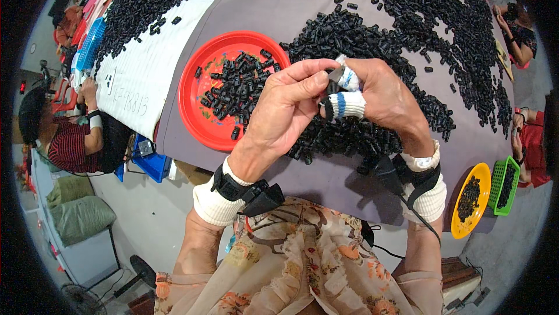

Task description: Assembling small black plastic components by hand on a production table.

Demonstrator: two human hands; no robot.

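Head view: we saw both hands raised over the counter (303,6), meeting at centre. Left hand (285,108) had thumb & fingers pinched on a small black plastic part (332,87), grasped at its left side. Right hand (384,96) gripped the same part from the right w/ two fingertips in white cloth finger cots (347,105), one w/ blue stripes. A thin grey blade-like bit (336,73) showed at the pinch; we couldn't tell which hand held it. Both wrists wore white knit cuffs w/ black strapped devices, a cable running off the right one.

Under the hands lay a big heap of black plastic parts (349,41) on the grey counter cover. Just left of the heap, a red round plate (195,111) held a smaller batch of the same parts, approx. centre of plate. Far right, off the counter edge, sat a yellow dish (460,225) w/ black parts, beside a green basket (505,184). Other people sat at left and right edges.
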